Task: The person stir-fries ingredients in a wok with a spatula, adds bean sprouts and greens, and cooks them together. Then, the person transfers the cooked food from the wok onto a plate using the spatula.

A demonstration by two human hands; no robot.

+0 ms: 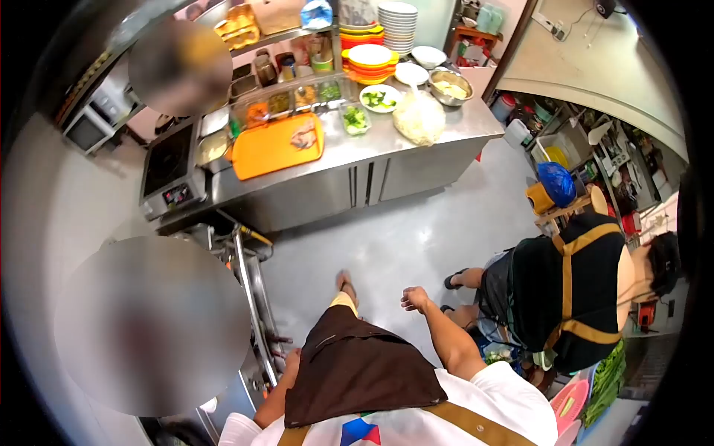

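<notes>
My right hand (415,299) hangs over the grey floor ahead of my body, its fingers curled; whether it holds anything is too small to make out. On the other side, my left hand (292,362) is low beside the brown apron (364,364), near the metal rail of the stove unit (249,297); its fingers are mostly hidden. Neither hand touches the steel counter (342,149). An orange cutting board (271,160) with a piece of raw meat (303,136) lies on that counter, beside a clear tub of cut greens (355,119).
A person in a black top (580,297) bends low at the right, near vegetables and a pink basket (569,401). The counter bears stacked plates (398,26), a metal bowl (451,88) and a full plastic bag (419,117). An induction cooker (175,167) stands left.
</notes>
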